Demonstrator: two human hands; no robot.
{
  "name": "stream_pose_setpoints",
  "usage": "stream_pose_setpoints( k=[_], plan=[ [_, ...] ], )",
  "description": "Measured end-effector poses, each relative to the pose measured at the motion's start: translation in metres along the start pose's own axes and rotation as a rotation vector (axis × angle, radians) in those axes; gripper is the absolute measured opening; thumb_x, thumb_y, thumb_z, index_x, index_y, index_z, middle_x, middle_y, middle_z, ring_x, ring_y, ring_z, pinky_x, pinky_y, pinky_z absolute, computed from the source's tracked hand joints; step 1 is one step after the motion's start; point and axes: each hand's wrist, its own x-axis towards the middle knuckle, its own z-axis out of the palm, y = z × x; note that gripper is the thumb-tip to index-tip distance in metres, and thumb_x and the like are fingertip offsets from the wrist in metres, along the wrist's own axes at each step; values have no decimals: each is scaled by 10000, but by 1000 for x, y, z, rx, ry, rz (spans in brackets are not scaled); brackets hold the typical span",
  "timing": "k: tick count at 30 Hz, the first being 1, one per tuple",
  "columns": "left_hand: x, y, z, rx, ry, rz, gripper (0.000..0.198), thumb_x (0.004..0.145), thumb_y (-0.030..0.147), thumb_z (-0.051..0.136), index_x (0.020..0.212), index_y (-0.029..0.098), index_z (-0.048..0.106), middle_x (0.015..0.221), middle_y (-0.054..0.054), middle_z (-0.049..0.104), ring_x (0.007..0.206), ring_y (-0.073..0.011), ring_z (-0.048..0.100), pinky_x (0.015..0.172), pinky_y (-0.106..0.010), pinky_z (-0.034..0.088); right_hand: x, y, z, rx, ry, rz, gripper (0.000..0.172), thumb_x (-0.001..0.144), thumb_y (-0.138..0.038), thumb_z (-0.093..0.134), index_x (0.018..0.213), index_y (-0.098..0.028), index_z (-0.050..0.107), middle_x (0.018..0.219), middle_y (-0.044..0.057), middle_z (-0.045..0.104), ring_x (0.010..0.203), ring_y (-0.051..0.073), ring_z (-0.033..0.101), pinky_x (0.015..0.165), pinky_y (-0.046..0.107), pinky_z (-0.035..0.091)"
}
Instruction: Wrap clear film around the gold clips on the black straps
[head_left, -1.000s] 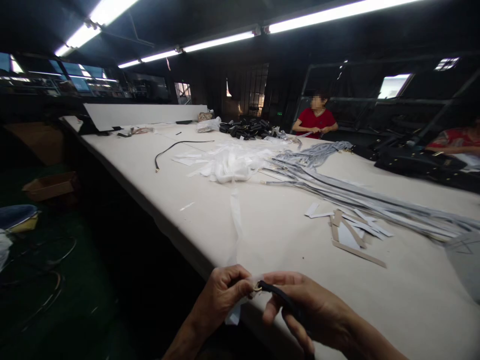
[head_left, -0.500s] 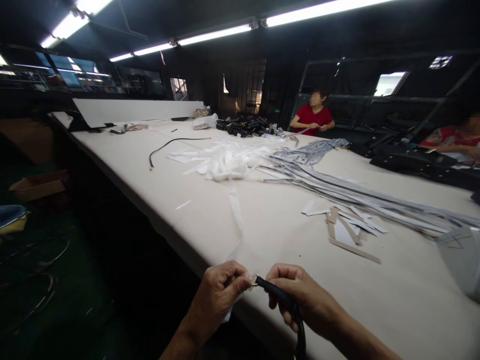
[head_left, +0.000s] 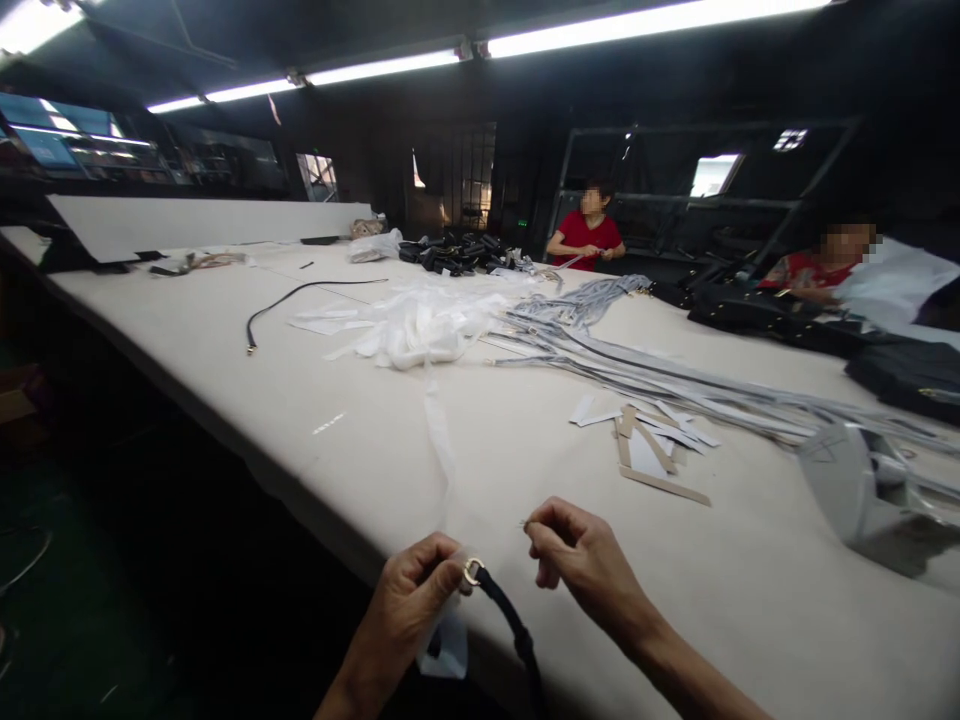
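Observation:
My left hand (head_left: 416, 600) pinches the end of a dark strap (head_left: 506, 610) beside its gold ring (head_left: 473, 572). Down past the table edge, the strap hangs to the right of that hand. A white translucent strip (head_left: 439, 430) runs from the heap of white strips (head_left: 420, 325) to my left hand, and a white piece (head_left: 448, 645) hangs below its fingers. Off to the right and apart from the strap, my right hand (head_left: 574, 545) is closed in a pinch; something thin and tiny sticks out at its fingertips, too small to name.
Grey-wrapped straps (head_left: 675, 375) stretch across the table's right side. Paper scraps (head_left: 649, 445) and a grey-white device (head_left: 877, 490) lie nearer. A single strap (head_left: 300, 292) is at left. Behind the table are two people (head_left: 585, 235), with black items (head_left: 465, 252) piled near one.
My right hand has let go of the strap and moved up, away from the ring. The gold ring now shows beside my left fingers. The view has turned right.

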Motion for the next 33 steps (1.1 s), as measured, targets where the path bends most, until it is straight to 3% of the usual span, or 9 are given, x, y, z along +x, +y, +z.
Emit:
stream_pose_setpoints(
  k=[8,10,12,14,18,21,24,27,33],
  plan=[
    [18,9,11,-90,-3,-89,452,799,594,669,710,153,626,595,39,501,509,-65,278,481,-208,214,16,35,-61,-479,16,-64,392,876,-434,509,593,-187,623,877,78,707,742,194,671,721,305,504],
    [21,14,12,-52,-2,-85,435,815,577,661,709,156,631,589,43,501,515,-67,292,493,-209,230,17,45,-78,-646,42,-98,221,819,-306,542,884,-207,729,1350,90,571,1085,253,625,847,333,494],
    [24,16,12,-22,0,-85,421,824,568,656,723,159,641,600,38,523,527,-72,314,502,-211,244,16,50,-90,-743,52,-101,622,721,-182,556,1336,-277,555,1585,38,275,1338,277,439,924,355,471],
    [26,17,12,4,-1,-86,404,835,553,649,741,160,651,634,26,560,546,-78,345,512,-214,258,15,48,-99,-763,54,-74,768,721,-179,555,1464,-290,396,1518,60,406,1312,274,471,927,371,468],
    [26,19,11,24,-6,-94,373,860,520,637,753,162,657,656,20,589,579,-87,401,555,-216,305,15,32,-101,-613,103,56,384,900,-467,475,1014,-195,722,701,53,702,698,239,672,701,363,496],
    [24,23,12,16,-23,-84,354,866,501,641,758,164,658,671,23,596,624,-96,455,616,-216,348,16,21,-90,-351,54,10,398,878,-448,553,1175,-207,663,908,72,724,831,231,673,753,358,504],
    [23,29,14,57,-35,-34,344,873,484,637,750,164,663,691,19,610,685,-113,509,674,-220,380,14,13,-63,103,-308,16,593,822,-424,664,1362,-221,522,1303,129,594,966,226,657,728,324,515],
    [23,36,14,104,-68,4,322,888,458,623,767,163,673,719,11,632,717,-128,545,705,-228,407,11,7,-28,342,-630,97,465,803,-445,709,1144,-133,659,1107,140,680,723,164,670,599,256,452],
    [23,38,3,73,-47,16,316,879,439,629,748,153,662,688,12,618,668,-118,520,663,-223,394,16,18,2,452,-420,74,350,795,-422,755,696,-122,604,631,6,642,551,77,500,561,208,352]
  ],
)
